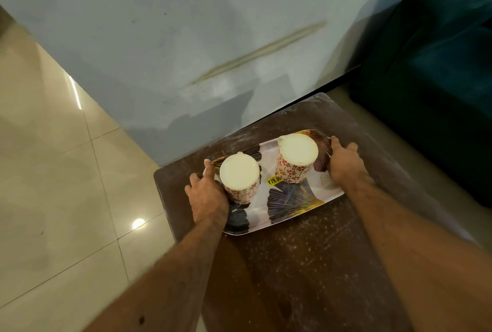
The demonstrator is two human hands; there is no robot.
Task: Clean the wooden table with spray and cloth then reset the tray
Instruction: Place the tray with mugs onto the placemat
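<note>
Pretty much at the start I'd say: the dark brown wooden surface [306, 265] looks dusty and unwiped. Left hand [206, 193] and right hand [343, 164] grip the leaf-print rectangular tray [290, 198] ends, fingers curled over the rims. Two upturned floral mugs [239, 181] on it. No spray or cloth visible.

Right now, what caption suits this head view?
Both hands grip a floral tray holding two upturned mugs on a dusty wooden table.

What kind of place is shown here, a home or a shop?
Probably a home living room: a small dusty wooden table against a painted wall, a teal sofa beside it, and a tiled floor.
</note>
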